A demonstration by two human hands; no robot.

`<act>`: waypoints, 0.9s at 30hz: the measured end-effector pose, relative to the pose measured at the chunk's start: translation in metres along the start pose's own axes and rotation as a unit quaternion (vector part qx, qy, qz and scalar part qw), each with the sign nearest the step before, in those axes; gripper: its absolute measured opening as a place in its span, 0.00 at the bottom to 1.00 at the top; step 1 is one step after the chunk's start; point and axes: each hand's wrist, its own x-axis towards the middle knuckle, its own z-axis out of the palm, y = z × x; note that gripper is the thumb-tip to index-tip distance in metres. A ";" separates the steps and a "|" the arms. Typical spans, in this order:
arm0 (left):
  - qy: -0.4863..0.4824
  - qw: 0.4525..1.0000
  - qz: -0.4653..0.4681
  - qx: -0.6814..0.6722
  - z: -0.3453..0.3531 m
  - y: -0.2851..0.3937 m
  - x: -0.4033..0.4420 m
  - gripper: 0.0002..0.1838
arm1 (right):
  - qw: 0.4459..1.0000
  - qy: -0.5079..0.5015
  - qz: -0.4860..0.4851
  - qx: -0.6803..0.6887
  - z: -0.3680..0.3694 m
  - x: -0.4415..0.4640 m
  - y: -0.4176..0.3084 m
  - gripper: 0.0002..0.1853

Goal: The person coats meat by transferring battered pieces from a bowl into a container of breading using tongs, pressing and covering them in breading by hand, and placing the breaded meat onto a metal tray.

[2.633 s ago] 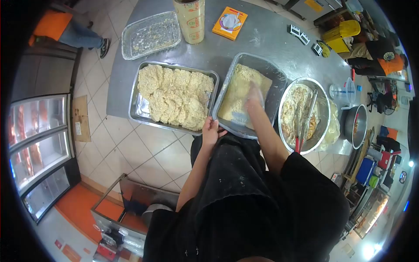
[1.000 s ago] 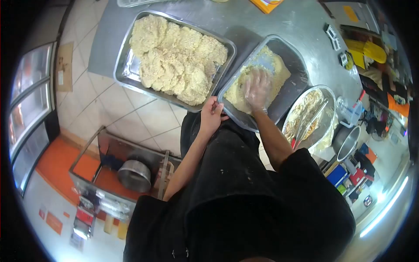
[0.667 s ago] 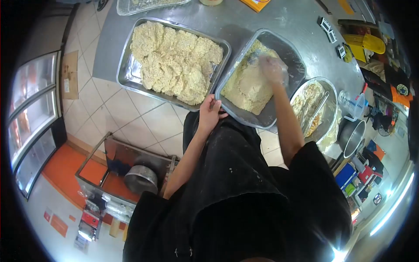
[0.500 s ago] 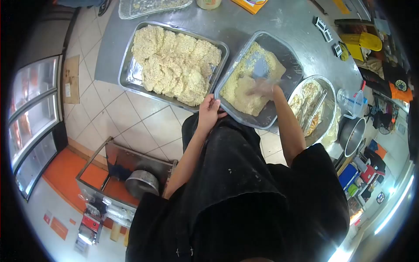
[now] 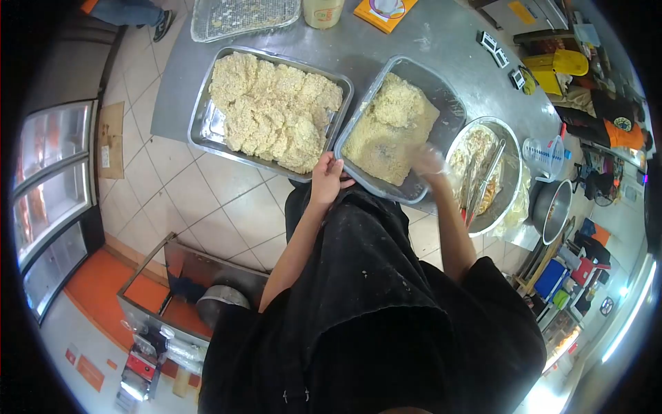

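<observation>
My left hand [image 5: 327, 181] is closed on the near left corner of a grey plastic tub [image 5: 452, 103], thumb at the rim. Pale yellow crumbs [image 5: 378, 148] cover much of the tub's bottom, and a rough crumb-coated lump [image 5: 396, 100] lies at its far end. Over the tub's right side is my right hand [image 5: 429, 162], smeared by motion and whitish; its fingers cannot be made out. To the left, a metal tray [image 5: 200, 127] holds several crumb-coated pieces [image 5: 276, 110]. Right of the tub, a steel bowl [image 5: 514, 200] contains pale wet pieces and metal tongs [image 5: 488, 176].
A wire-mesh tray [image 5: 241, 17], a tub with a printed label [image 5: 323, 12] and an orange box [image 5: 386, 12] stand at the table's far side. Small timers [image 5: 494, 48] lie far right. Beyond the bowl are a clear plastic basket [image 5: 543, 157] and another metal bowl [image 5: 553, 210].
My right hand has moved from the crumbs towards the tub's right side. The bare patch at the tub's far end is now covered by the crumb-coated lump. My left hand keeps hold of the rim.
</observation>
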 end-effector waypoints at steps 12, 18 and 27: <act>-0.004 1.000 -0.002 0.001 0.003 0.005 -0.003 0.07 | 0.587 0.129 0.274 0.750 0.013 0.077 -0.106 0.20; 0.014 1.000 -0.006 -0.006 0.006 0.008 -0.003 0.06 | 0.963 0.245 0.109 -0.038 -0.038 0.108 -0.057 0.16; 0.007 1.000 0.005 -0.025 0.005 0.008 -0.003 0.05 | 0.901 0.379 -0.060 -0.201 0.006 0.063 -0.079 0.19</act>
